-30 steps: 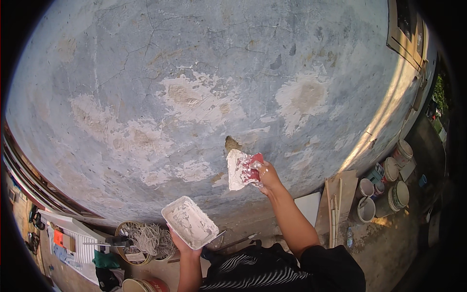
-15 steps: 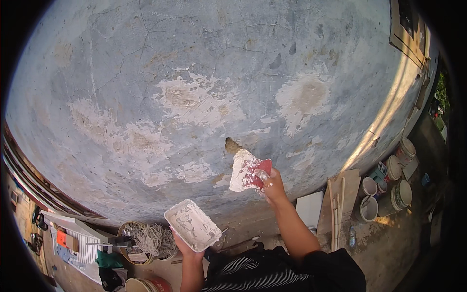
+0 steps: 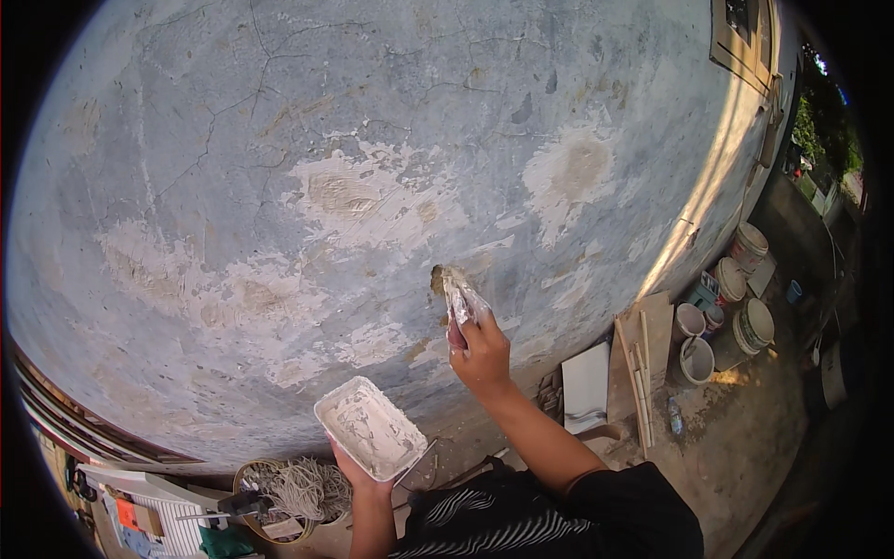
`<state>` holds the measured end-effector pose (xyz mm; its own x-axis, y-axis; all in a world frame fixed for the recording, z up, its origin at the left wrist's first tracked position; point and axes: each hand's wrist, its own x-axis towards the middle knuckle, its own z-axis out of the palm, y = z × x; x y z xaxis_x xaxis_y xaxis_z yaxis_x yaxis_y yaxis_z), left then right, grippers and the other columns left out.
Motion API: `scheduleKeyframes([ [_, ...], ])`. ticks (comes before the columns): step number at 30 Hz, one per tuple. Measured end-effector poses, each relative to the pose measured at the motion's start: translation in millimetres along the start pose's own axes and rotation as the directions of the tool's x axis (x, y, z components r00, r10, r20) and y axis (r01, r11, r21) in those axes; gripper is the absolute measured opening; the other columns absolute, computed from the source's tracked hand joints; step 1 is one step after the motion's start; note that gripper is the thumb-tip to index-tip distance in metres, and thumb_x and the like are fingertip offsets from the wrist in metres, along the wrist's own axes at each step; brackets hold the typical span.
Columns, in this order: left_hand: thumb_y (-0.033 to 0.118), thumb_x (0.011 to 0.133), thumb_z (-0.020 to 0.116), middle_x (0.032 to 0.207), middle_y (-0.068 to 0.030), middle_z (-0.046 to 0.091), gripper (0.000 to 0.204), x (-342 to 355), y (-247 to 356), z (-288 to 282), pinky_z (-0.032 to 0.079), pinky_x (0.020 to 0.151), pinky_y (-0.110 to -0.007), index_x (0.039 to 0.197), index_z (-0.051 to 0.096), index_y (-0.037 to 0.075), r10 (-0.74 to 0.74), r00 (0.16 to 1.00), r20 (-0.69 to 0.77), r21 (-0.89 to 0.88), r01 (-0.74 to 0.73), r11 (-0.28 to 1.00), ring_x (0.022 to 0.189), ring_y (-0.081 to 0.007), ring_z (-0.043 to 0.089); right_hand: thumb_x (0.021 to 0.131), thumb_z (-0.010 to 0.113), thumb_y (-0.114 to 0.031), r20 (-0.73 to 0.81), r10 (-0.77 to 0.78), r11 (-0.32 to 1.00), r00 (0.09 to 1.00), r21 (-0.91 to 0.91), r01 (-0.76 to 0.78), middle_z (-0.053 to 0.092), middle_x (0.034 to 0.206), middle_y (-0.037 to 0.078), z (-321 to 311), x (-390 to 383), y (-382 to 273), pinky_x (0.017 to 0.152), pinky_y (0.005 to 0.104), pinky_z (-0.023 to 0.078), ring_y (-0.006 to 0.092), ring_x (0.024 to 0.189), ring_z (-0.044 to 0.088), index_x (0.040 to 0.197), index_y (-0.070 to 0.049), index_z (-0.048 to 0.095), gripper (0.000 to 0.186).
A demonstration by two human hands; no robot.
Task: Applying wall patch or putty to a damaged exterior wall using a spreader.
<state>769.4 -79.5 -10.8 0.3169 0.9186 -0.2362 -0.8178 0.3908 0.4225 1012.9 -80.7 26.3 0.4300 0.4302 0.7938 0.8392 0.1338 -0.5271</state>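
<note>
My right hand [image 3: 483, 356] grips a putty knife [image 3: 465, 304] smeared with white filler. Turned nearly edge-on, its blade meets the blue-grey wall [image 3: 372, 84] and partly hides a small brown hole [image 3: 436, 279]. My left hand [image 3: 358, 473] supports a shallow rectangular tray [image 3: 395, 406] from below and the side. White filler coats the tray's inside and its rim. Above and left of the knife is a whitish patch [image 3: 372, 191] on the wall, and another patch [image 3: 570, 172] lies to its upper right.
At the lower left a round basket [image 3: 244, 508] holds tangled pale cord [image 3: 307, 489]. Boards [image 3: 587, 387] and thin wooden sticks [image 3: 643, 382] lean on the wall's foot at the right. Several buckets [image 3: 697, 361] stand beyond them, near a plastic bottle [image 3: 674, 415]. Cracks run across the upper wall.
My right hand has moved left and turned the putty knife from broadside to nearly edge-on, its blade now at the hole. The left hand still holds the tray. The view has shifted slightly.
</note>
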Motion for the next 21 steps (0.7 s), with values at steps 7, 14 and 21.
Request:
scheduleKeyframes([
  [7,0.052,0.102,0.034,0.133,-0.0103,0.061,0.058,18.3,45.3,-22.8,0.052,0.096,-0.053,0.142,0.048,0.012,-0.115,0.991,0.065,0.049,0.112,0.993,0.116,-0.0333,0.062,0.067,0.071,-0.004,-0.037,0.139,0.983,0.990,-0.118,-0.142,0.049,0.132,0.026,55.8,-7.2,-35.9,0.085,0.0444,0.056,0.0435,0.108,0.062,0.120,-0.002,0.065,0.053],
  [14,0.051,0.103,0.035,0.133,-0.0102,0.061,0.057,39.8,76.2,-34.1,0.051,0.098,-0.052,0.141,0.049,0.011,-0.204,0.972,0.113,0.062,0.198,0.978,0.116,-0.0330,0.062,0.069,0.071,-0.001,-0.185,0.183,0.966,0.966,-0.148,-0.212,0.051,0.127,0.024,77.1,-6.4,-44.3,0.085,0.0449,0.053,0.0438,0.106,0.061,0.113,-0.001,0.068,0.044],
  [21,0.051,0.102,0.035,0.133,-0.0098,0.061,0.057,52.1,88.1,-41.5,0.051,0.099,-0.051,0.140,0.050,0.011,-0.293,0.945,0.146,0.081,0.284,0.955,0.117,-0.0322,0.062,0.071,0.071,-0.004,-0.077,0.225,0.957,0.971,-0.167,-0.235,0.054,0.122,0.021,57.6,-3.4,-59.7,0.083,0.0437,0.054,0.0420,0.103,0.062,0.103,-0.001,0.068,0.032],
])
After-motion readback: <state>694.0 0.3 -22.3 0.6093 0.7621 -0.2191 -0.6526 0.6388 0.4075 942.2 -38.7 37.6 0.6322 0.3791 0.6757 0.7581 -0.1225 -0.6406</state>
